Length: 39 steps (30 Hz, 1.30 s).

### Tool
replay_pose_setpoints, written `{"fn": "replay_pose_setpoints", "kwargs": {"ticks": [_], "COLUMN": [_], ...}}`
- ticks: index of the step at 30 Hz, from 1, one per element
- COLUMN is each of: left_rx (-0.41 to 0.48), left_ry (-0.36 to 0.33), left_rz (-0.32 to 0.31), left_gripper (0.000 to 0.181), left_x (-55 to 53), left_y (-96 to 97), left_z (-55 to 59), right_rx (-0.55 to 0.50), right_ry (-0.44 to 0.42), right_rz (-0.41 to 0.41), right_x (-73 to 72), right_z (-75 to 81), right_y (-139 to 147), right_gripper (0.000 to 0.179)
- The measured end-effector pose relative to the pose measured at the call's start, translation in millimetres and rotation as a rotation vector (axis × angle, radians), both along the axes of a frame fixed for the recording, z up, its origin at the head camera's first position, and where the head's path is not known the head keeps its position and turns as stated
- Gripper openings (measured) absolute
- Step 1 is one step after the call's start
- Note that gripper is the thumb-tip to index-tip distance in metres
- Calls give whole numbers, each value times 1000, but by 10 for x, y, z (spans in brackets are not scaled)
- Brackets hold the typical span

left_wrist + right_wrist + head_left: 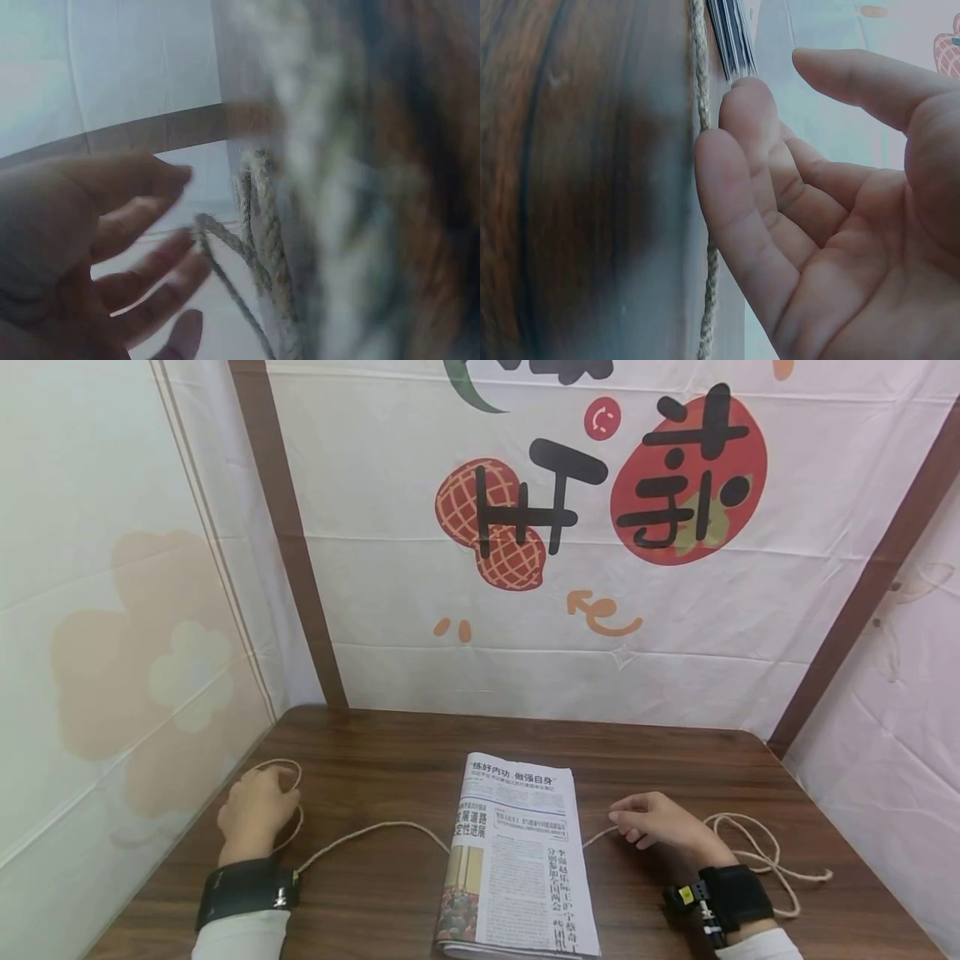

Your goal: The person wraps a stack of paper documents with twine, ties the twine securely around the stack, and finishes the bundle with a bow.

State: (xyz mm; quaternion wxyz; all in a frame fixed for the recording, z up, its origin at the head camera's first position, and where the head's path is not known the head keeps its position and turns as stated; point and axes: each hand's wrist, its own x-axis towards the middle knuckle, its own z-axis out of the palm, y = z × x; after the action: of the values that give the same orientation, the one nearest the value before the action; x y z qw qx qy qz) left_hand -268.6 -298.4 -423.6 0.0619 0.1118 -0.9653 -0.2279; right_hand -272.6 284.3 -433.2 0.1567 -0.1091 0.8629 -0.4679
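A folded newspaper (525,877) lies on the wooden table, its pages facing up. A thin beige rope (382,825) runs beneath it and comes out on both sides. By the left stretch of rope is my left hand (258,810); in the left wrist view its fingers (142,281) are loosely bent, close to the looped rope (274,255), with no grip showing. To the newspaper's right, my right hand (663,822) rests low over the table. Its fingertips (724,165) lie against or just beside the rope (707,315), thumb held away.
The rope's right end (772,860) lies in loose loops beyond my right wrist. The dark wood table (390,735) has its far edge near a printed cloth backdrop (390,677). Another cloth wall (135,652) borders the left side.
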Motion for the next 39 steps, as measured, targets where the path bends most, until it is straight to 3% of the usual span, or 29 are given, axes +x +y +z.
{"fn": "replay_pose_setpoints", "kwargs": {"ticks": [4,11,17,21,23,26,29,31,39], "left_rx": [-50,-7,58,115,130,122,75,40,49], "left_ry": [-86,-197,-201,-157,-140,-149,-207,-245,-262], "left_rz": [20,19,28,-25,-45,7,93,108,17], "left_gripper": [51,54,50,39,42,60,80,85,62], "left_x": [17,26,24,24,29,39,51,55,86], "left_y": [-24,-90,-135,-151,-166,-193,-218,-227,-200], "left_z": [12,-15,-45,-59,-64,-66,-56,-46,-2], "right_rx": [-9,19,25,18,19,20,8,1,19], "right_ry": [-1,6,2,5,7,-3,-10,-12,-6], "right_rz": [-11,-1,-7,10,22,28,40,47,45], "right_x": [0,1,-13,-11,-13,-25,-28,-23,-15], "right_z": [-4,-4,-12,-16,-20,-28,-21,-15,-18], "right_y": [21,37,48,57,65,75,81,84,101], "right_gripper": [45,44,44,44,44,44,45,45,44]}}
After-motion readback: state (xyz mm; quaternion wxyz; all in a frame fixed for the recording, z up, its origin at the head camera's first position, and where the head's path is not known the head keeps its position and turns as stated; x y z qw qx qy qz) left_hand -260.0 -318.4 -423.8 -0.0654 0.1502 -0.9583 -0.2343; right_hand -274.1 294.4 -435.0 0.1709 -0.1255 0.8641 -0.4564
